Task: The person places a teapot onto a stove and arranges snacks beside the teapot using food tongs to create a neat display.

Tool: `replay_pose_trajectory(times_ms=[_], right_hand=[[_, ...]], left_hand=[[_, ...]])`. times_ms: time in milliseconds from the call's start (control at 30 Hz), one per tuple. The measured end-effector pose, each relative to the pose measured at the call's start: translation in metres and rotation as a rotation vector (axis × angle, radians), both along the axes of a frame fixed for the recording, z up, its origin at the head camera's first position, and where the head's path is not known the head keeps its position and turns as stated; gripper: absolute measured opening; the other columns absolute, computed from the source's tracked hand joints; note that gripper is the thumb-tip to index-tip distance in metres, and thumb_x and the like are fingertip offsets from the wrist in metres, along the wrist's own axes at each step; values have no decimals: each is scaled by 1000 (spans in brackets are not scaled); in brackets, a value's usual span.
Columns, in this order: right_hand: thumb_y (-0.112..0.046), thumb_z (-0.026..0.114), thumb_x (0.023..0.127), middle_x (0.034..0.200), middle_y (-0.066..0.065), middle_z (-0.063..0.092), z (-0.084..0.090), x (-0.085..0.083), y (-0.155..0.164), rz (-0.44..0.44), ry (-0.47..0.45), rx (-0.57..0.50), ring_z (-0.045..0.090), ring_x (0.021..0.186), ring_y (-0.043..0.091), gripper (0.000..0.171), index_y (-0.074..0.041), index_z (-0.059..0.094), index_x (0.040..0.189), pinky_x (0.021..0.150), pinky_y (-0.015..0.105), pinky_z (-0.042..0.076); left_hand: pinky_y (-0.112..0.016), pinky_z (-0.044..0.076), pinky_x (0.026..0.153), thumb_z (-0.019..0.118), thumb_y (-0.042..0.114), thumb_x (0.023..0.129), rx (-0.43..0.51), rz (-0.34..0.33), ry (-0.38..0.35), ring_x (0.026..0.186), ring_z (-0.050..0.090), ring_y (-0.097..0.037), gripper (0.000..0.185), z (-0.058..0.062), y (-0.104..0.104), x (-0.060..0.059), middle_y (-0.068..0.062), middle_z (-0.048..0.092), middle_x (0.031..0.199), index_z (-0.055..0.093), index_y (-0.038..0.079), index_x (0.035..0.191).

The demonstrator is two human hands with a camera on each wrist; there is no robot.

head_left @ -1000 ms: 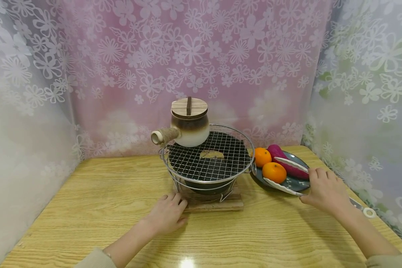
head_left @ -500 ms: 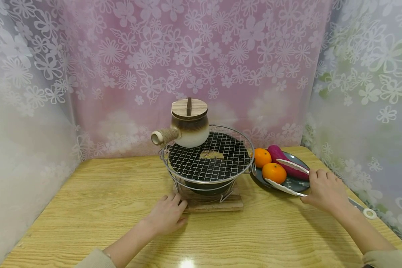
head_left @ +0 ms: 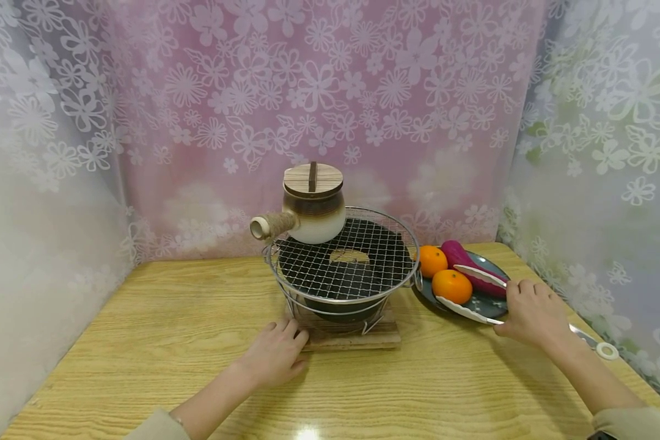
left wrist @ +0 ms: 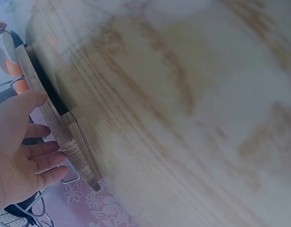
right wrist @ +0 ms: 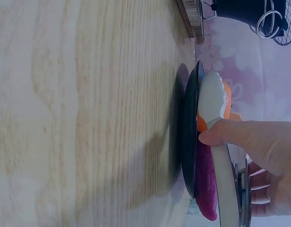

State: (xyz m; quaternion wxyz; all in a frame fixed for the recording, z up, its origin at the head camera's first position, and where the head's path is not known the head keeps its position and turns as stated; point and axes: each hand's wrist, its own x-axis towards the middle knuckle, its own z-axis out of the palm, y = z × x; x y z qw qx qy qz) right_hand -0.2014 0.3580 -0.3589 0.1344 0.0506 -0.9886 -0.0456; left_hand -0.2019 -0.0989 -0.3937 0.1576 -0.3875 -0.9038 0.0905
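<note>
My right hand [head_left: 536, 315] grips a pair of metal tongs [head_left: 462, 309] with white scalloped tips. The tips are spread over a dark plate [head_left: 494, 264], one on each side of the front orange [head_left: 452, 287]. A second orange [head_left: 432, 261] and a long purple vegetable [head_left: 456, 255] share the plate. In the right wrist view, the thumb presses along one arm of the tongs [right wrist: 225, 184]. My left hand [head_left: 272, 354] rests at the front left corner of a wooden board [head_left: 357, 340], fingers loosely extended. The left wrist view shows those fingers beside the board's edge [left wrist: 74, 144].
A round black grill stove [head_left: 341, 311] with a wire mesh grate [head_left: 341, 287] stands on the board. On the grate's back left sits a lidded clay pot [head_left: 316, 226], its twine-wrapped handle [head_left: 277, 223] pointing left. A flowered curtain [head_left: 319, 110] hangs behind the table.
The tongs' tips have shifted very slightly around the front orange, with the right hand nearly still. My left hand has stayed at the board.
</note>
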Motion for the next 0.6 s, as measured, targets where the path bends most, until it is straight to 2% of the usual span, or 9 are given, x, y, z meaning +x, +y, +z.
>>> replay_pose_trajectory(times_ms=[267, 600], right_hand=[[-39, 78, 59, 86, 29, 48, 3, -3, 0, 1, -48, -6, 45, 81, 46, 74, 16, 47, 98, 72, 56, 39], [-41, 80, 58, 86, 28, 48, 9, -8, -2, -25, -128, 8, 45, 79, 44, 74, 15, 50, 96, 66, 54, 41]], left_hand=[[-34, 46, 72, 63, 43, 82, -8, 1, 16, 93, 53, -25, 41, -1, 0, 0, -9, 54, 97, 59, 8, 103], [-34, 45, 71, 63, 43, 82, -4, 4, 13, 92, 53, -24, 39, -1, 0, 0, -8, 54, 95, 59, 9, 101]])
